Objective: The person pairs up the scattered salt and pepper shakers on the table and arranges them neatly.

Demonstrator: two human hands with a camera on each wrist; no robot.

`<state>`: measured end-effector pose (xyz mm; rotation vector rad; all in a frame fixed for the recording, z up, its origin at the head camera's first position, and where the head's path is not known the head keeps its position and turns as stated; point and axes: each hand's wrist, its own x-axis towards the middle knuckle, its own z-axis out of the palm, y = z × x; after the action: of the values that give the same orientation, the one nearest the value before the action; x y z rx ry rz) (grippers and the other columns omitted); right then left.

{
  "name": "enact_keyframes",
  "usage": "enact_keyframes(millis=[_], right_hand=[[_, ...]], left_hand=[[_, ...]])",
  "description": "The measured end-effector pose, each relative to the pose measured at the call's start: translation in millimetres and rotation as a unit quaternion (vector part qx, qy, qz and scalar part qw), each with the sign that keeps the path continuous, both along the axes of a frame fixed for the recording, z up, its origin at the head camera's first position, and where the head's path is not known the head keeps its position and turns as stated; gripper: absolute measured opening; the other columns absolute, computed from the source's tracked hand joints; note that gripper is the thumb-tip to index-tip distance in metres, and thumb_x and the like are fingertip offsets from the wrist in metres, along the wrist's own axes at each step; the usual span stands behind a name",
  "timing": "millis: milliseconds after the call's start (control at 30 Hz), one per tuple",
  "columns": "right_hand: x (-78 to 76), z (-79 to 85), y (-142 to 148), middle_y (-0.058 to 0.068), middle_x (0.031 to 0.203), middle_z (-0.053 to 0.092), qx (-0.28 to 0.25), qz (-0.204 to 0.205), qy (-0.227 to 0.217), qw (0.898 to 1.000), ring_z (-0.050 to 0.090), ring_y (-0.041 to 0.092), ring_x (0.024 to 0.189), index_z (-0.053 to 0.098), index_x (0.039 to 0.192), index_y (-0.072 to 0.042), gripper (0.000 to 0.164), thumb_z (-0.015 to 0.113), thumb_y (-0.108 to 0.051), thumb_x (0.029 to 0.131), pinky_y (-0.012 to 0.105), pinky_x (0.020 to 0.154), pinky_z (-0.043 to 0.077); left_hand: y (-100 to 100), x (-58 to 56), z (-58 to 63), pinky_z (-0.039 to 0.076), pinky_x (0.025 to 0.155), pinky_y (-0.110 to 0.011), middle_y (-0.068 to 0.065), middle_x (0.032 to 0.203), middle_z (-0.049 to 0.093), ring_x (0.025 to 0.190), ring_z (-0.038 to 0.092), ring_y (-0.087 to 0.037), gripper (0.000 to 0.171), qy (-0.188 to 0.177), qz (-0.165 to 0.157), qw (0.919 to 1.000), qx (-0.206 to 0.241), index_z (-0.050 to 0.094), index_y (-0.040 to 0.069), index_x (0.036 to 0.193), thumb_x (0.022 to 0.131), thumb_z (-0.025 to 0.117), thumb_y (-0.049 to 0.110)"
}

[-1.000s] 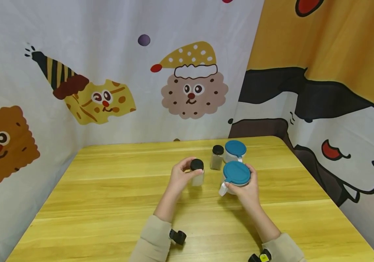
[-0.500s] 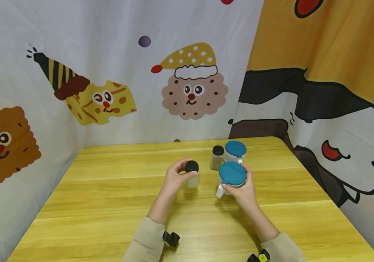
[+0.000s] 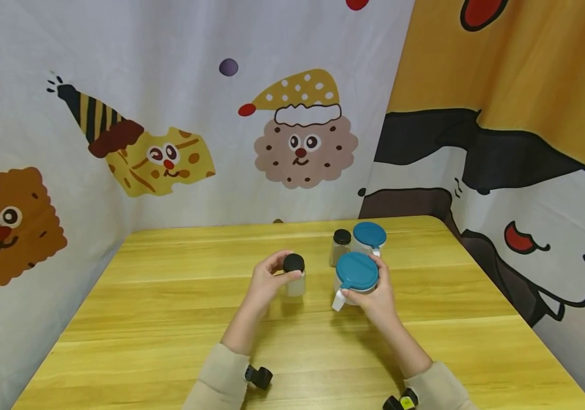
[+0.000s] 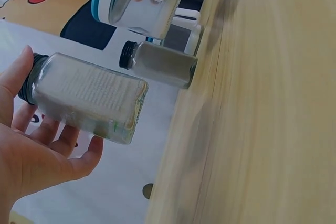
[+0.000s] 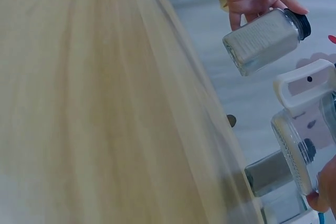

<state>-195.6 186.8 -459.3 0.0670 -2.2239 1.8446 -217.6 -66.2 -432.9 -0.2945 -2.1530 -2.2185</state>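
Note:
My left hand (image 3: 264,282) grips a square glass spice jar (image 3: 295,286) by its black lid, thumb on the near side. In the left wrist view, the jar (image 4: 89,98) is lifted off the table, and its pale contents and embossed text show. My right hand (image 3: 380,299) holds a clear glass seasoning pot (image 3: 356,272) with a blue lid and a white handle, fingers round its side. The right wrist view shows that pot's handle (image 5: 304,82), with the pot off the table too. Only part of my right hand shows there.
Behind the held pot, a second black-lidded spice jar (image 3: 340,252) stands on the wooden table (image 3: 169,313). Right beside it is another blue-lidded pot (image 3: 369,236), partly covered by the held one. A printed curtain (image 3: 169,85) hangs along the table's back and right.
Both hands have shifted a little to the left and slightly nearer, carrying the spice jar and the seasoning pot. The standing jar and pot have stayed in place.

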Motion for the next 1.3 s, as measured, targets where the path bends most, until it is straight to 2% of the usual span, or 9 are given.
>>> enact_keyframes(millis=[333, 533, 633, 800, 933, 1133, 1300], right_hand=[[-2.4, -0.6, -8.5, 0.020, 0.141, 0.037, -0.010, 0.021, 0.024, 0.999, 0.037, 0.040, 0.126, 0.030, 0.144, -0.011, 0.098, 0.085, 0.004, 0.065, 0.057, 0.102, 0.027], [0.0, 2.2, -13.2, 0.020, 0.143, 0.035, -0.011, 0.035, 0.008, 0.999, 0.036, 0.039, 0.128, 0.028, 0.146, -0.011, 0.100, 0.086, 0.002, 0.066, 0.057, 0.103, 0.028], [3.0, 8.8, -17.0, 0.021, 0.144, 0.034, -0.013, 0.042, -0.005, 0.999, 0.036, 0.041, 0.128, 0.027, 0.146, -0.009, 0.100, 0.085, 0.004, 0.066, 0.057, 0.103, 0.028], [14.5, 27.6, -27.6, 0.027, 0.141, 0.035, -0.015, 0.055, 0.001, 0.998, 0.037, 0.045, 0.125, 0.027, 0.144, -0.003, 0.096, 0.082, 0.008, 0.066, 0.058, 0.101, 0.030], [19.2, 35.0, -33.9, 0.028, 0.140, 0.035, -0.019, 0.062, 0.003, 0.998, 0.038, 0.045, 0.125, 0.028, 0.143, -0.001, 0.094, 0.081, 0.008, 0.066, 0.058, 0.101, 0.031], [20.1, 35.1, -40.5, 0.027, 0.138, 0.039, -0.022, 0.080, 0.020, 0.996, 0.042, 0.043, 0.122, 0.028, 0.143, 0.002, 0.095, 0.082, 0.009, 0.065, 0.056, 0.100, 0.033], [16.2, 27.1, -44.6, 0.026, 0.136, 0.042, -0.023, 0.091, 0.037, 0.995, 0.045, 0.042, 0.120, 0.029, 0.142, 0.003, 0.096, 0.083, 0.008, 0.063, 0.055, 0.098, 0.036]], left_hand=[[-10.9, 2.9, 1.9, 0.045, 0.084, -0.035, -0.007, 0.105, 0.064, 0.101, 0.056, -0.023, 0.047, -0.025, 0.006, 0.9997, 0.000, 0.064, 0.006, 0.123, 0.079, 0.079, 0.008], [-19.7, 6.6, 7.3, 0.044, 0.085, -0.035, -0.005, 0.104, 0.063, 0.100, 0.055, -0.022, 0.047, -0.030, -0.002, 0.9995, -0.002, 0.061, 0.002, 0.125, 0.080, 0.076, 0.001], [-23.6, 8.4, 8.1, 0.044, 0.084, -0.035, -0.005, 0.104, 0.063, 0.099, 0.055, -0.022, 0.047, -0.031, -0.005, 0.9995, -0.003, 0.061, 0.001, 0.125, 0.080, 0.075, 0.000], [-28.5, 10.9, 5.5, 0.045, 0.083, -0.034, -0.007, 0.104, 0.063, 0.099, 0.055, -0.023, 0.046, -0.027, -0.001, 0.9996, 0.004, 0.063, 0.004, 0.123, 0.080, 0.077, 0.002], [-32.8, 12.4, 3.6, 0.045, 0.083, -0.034, -0.009, 0.104, 0.063, 0.099, 0.056, -0.024, 0.045, -0.017, 0.004, 0.9998, 0.002, 0.064, 0.005, 0.122, 0.079, 0.078, 0.005], [-40.9, 16.1, 4.5, 0.046, 0.083, -0.034, -0.010, 0.106, 0.063, 0.101, 0.056, -0.026, 0.049, -0.014, 0.000, 0.9999, -0.001, 0.060, 0.001, 0.126, 0.080, 0.077, 0.005], [-47.5, 18.5, 4.2, 0.046, 0.083, -0.034, -0.009, 0.106, 0.063, 0.101, 0.056, -0.026, 0.047, -0.022, 0.002, 0.9997, -0.004, 0.062, 0.006, 0.124, 0.080, 0.078, 0.006]])
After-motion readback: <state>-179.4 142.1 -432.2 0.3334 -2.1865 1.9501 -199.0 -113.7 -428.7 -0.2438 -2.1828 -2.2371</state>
